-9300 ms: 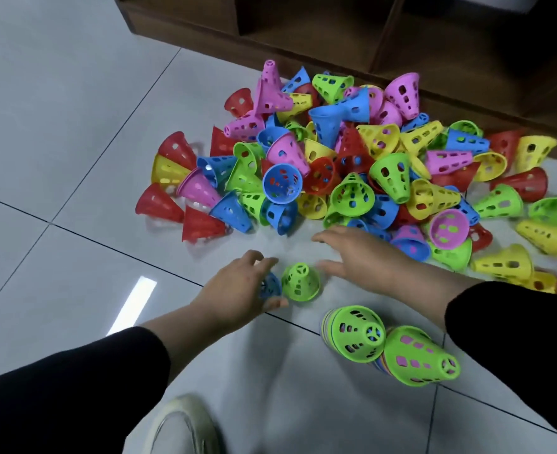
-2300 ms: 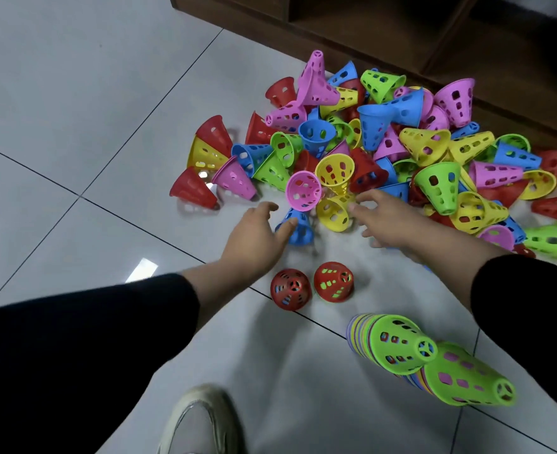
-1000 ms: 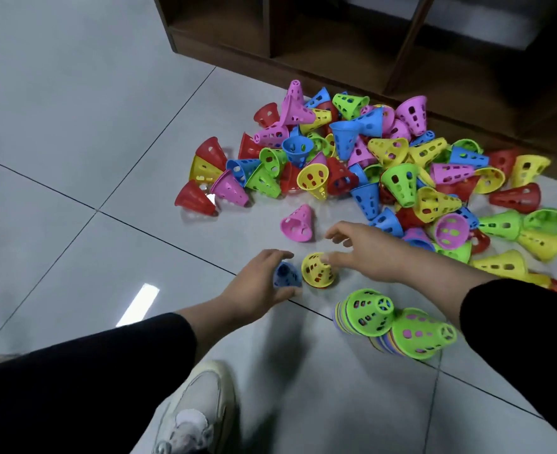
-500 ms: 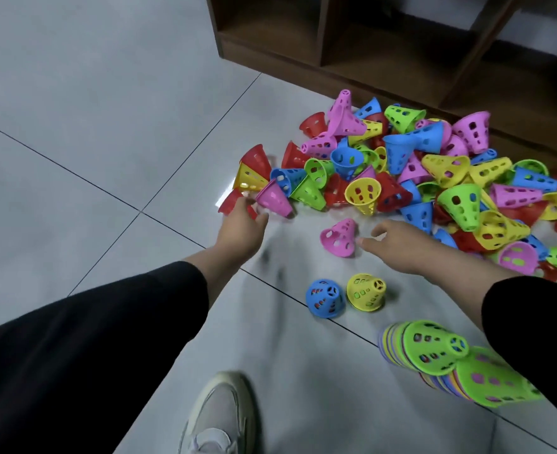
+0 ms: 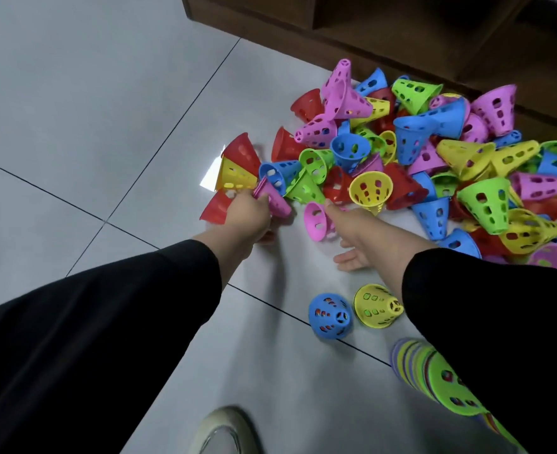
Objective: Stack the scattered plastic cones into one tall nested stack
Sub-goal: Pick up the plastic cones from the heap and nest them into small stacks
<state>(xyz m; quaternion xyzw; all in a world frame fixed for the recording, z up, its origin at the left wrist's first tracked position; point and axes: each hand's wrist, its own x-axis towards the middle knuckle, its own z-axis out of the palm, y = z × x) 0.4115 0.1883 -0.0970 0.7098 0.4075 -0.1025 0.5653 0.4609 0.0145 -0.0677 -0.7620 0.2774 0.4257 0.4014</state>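
Observation:
A big pile of perforated plastic cones (image 5: 434,165) in pink, blue, green, yellow and red lies on the tiled floor. At the pile's left edge, my left hand (image 5: 247,214) is curled around a pink cone (image 5: 275,201), next to a red cone (image 5: 214,208). My right hand (image 5: 359,231) is spread open, thumb apart, with its fingertips touching another pink cone lying on its side (image 5: 318,221). Nearer to me, a blue cone (image 5: 330,316) and a yellow cone (image 5: 377,306) stand upright. A nested stack topped in green (image 5: 434,371) lies at the lower right, partly hidden by my right sleeve.
A dark wooden shelf unit (image 5: 401,31) runs along the floor behind the pile. My shoe (image 5: 224,430) shows at the bottom edge. Grey floor tiles (image 5: 90,109) stretch to the left.
My left hand has closed on the pink cone at the pile's left edge. My right hand has slid left onto the loose pink cone. The view has shifted left.

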